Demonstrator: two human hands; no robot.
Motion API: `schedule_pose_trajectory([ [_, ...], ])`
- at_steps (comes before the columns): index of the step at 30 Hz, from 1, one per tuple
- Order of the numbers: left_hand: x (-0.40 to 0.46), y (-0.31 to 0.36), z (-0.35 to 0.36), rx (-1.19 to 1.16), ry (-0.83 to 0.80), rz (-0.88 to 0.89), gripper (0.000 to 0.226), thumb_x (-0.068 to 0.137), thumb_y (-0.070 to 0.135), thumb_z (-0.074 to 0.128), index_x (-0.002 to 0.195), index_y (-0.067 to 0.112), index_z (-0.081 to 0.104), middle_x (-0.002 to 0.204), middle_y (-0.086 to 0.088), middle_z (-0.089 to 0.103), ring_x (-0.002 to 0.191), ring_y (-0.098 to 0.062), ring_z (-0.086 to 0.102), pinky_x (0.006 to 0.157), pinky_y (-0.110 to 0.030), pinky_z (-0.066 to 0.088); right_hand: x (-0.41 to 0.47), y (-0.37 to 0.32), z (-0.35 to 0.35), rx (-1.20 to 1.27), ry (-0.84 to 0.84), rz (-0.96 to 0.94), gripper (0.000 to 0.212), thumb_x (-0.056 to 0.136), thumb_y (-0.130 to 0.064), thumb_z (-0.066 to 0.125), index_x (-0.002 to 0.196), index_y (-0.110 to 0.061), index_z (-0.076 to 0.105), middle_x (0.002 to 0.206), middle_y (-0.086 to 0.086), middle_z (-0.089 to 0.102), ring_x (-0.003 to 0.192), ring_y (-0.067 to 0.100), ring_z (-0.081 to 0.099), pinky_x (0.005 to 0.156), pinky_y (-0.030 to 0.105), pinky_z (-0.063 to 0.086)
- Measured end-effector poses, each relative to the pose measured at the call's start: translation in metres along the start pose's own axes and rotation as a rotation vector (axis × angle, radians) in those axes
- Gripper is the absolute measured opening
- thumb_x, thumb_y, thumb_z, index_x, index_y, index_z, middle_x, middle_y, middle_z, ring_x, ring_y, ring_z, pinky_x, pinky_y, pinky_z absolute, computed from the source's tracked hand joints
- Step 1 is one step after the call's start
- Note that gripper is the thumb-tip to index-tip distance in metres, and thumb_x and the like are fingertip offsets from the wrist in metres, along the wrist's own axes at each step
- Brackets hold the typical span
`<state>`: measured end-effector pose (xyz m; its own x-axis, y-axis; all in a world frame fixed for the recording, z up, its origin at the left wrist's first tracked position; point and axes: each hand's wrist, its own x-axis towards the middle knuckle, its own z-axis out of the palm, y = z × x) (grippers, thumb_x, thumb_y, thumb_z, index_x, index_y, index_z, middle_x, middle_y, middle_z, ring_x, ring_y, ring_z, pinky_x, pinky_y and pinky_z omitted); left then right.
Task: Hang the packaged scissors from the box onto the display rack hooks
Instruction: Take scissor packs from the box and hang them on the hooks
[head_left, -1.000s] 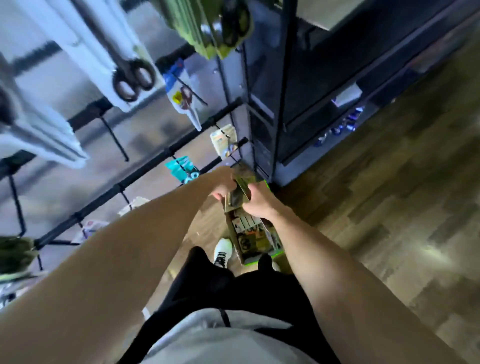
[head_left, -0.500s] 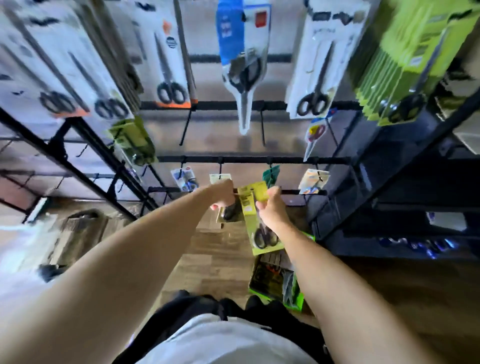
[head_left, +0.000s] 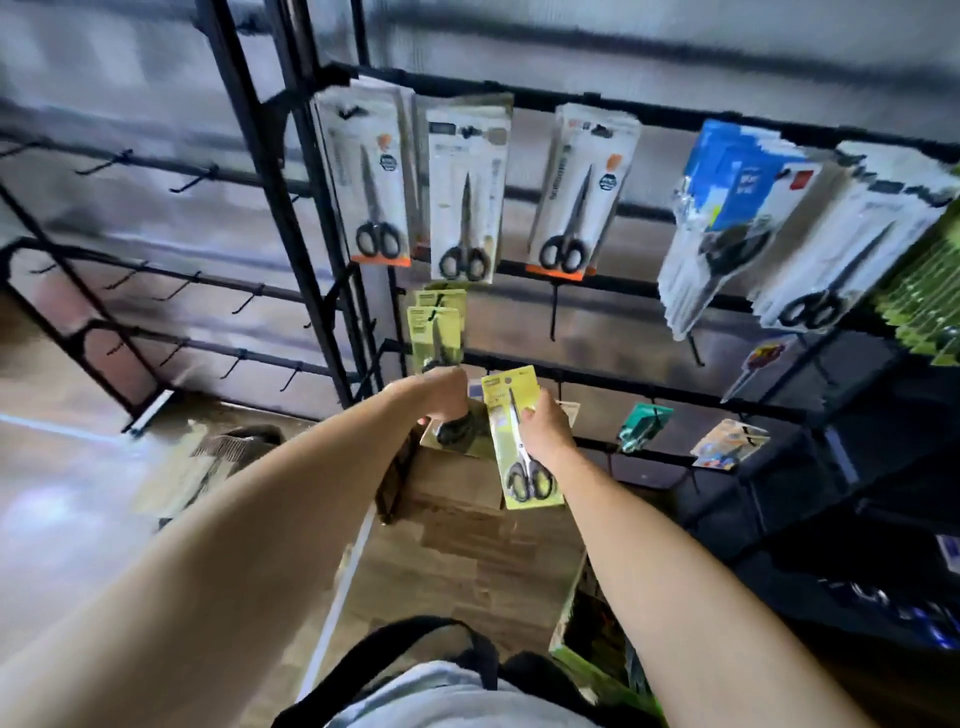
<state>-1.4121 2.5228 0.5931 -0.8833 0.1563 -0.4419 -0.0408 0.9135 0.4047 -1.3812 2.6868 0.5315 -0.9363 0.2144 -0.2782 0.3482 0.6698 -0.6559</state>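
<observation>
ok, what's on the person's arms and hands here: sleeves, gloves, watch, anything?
Nothing visible. Both forearms are bare up to the frame edge, with no sleeves in view. The left hand and right hand wear no gloves, and no watch or wristband shows at either wrist. Rings cannot be told, as the fingers are small and partly hidden. No cables or markings.

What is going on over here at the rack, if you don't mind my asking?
A person is stocking a black display rack with packaged scissors. The right hand holds a yellow-green scissors pack upright below the rack's hooks, not yet hung. The left hand grips more packs of the same sort, just under two matching green packs already hanging. White and blue scissors packs fill the upper row. The green box sits on the floor by the person's legs.
</observation>
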Motion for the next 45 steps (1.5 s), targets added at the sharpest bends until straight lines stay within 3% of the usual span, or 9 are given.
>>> schedule_pose_trajectory([
  [3,-0.002,-0.031,-0.024,0.122,0.059,0.041,0.033,0.093,0.008,0.049,0.124,0.006,0.058,0.12,-0.013,0.061,0.107,-0.03,0.061,0.08,-0.031,0.048,-0.007,-0.034,0.022,0.02,0.04,-0.002,0.024,0.098,-0.01,0.045,0.121,-0.002,0.045,0.122,0.02,0.058,0.109,0.036,0.056,0.071,0.029,0.032],
  [13,0.009,-0.092,-0.08,0.214,0.183,0.099,0.023,0.089,0.004,0.05,0.105,0.001,0.065,0.08,-0.007,0.055,0.072,-0.024,0.054,0.059,-0.028,0.043,-0.007,-0.101,0.06,0.177,0.145,0.03,0.014,0.095,-0.012,0.047,0.108,-0.007,0.047,0.114,0.02,0.062,0.1,0.036,0.058,0.071,0.034,0.038],
  [17,0.018,-0.096,-0.091,0.167,0.215,0.112,0.02,0.087,0.002,0.047,0.098,0.003,0.064,0.091,-0.013,0.064,0.072,-0.025,0.055,0.052,-0.028,0.041,0.002,-0.114,0.064,0.208,0.14,0.073,0.027,0.097,-0.015,0.039,0.122,-0.006,0.045,0.125,0.021,0.056,0.11,0.039,0.056,0.085,0.039,0.044],
  [21,0.03,-0.094,-0.098,0.103,0.248,0.117,0.013,0.09,0.002,0.046,0.096,0.006,0.057,0.083,-0.006,0.054,0.067,-0.022,0.053,0.049,-0.026,0.039,0.02,-0.12,0.065,0.232,0.129,0.102,0.031,0.097,-0.015,0.037,0.126,-0.007,0.045,0.129,0.02,0.055,0.113,0.038,0.055,0.089,0.039,0.044],
  [28,0.057,-0.088,-0.105,0.062,0.256,0.097,0.012,0.088,0.0,0.045,0.084,0.008,0.052,0.078,-0.007,0.053,0.059,-0.018,0.047,0.047,-0.024,0.036,0.057,-0.119,0.071,0.165,0.087,0.048,0.03,0.098,-0.013,0.038,0.127,-0.007,0.045,0.127,0.017,0.058,0.111,0.036,0.056,0.078,0.034,0.038],
  [33,0.074,-0.081,-0.105,0.058,0.307,0.057,0.013,0.088,0.001,0.043,0.088,0.007,0.055,0.086,-0.01,0.057,0.073,-0.027,0.056,0.056,-0.032,0.043,0.076,-0.116,0.075,0.142,0.057,0.019,0.037,0.099,-0.015,0.039,0.135,-0.006,0.041,0.136,0.02,0.053,0.117,0.038,0.054,0.089,0.041,0.044],
  [38,0.079,-0.076,-0.104,0.104,0.305,0.007,0.011,0.088,0.001,0.044,0.092,0.008,0.052,0.077,-0.004,0.048,0.072,-0.025,0.053,0.05,-0.029,0.039,0.084,-0.119,0.075,0.113,0.076,0.045,0.044,0.1,-0.014,0.039,0.143,-0.005,0.035,0.142,0.021,0.048,0.124,0.038,0.051,0.096,0.042,0.043],
  [42,0.075,-0.083,-0.106,0.133,0.258,-0.015,0.02,0.088,0.003,0.045,0.103,0.005,0.058,0.086,-0.007,0.052,0.075,-0.025,0.054,0.056,-0.031,0.043,0.089,-0.121,0.074,0.055,0.067,0.07,0.038,0.1,-0.016,0.043,0.135,-0.001,0.041,0.137,0.023,0.051,0.123,0.038,0.051,0.094,0.039,0.043],
  [45,0.069,-0.094,-0.107,0.164,0.229,-0.039,0.019,0.088,0.004,0.047,0.103,0.004,0.059,0.08,-0.004,0.05,0.07,-0.022,0.053,0.058,-0.03,0.043,0.089,-0.126,0.075,0.045,0.04,0.168,0.048,0.096,-0.026,0.054,0.134,0.0,0.04,0.138,0.022,0.049,0.124,0.038,0.051,0.095,0.04,0.045],
])
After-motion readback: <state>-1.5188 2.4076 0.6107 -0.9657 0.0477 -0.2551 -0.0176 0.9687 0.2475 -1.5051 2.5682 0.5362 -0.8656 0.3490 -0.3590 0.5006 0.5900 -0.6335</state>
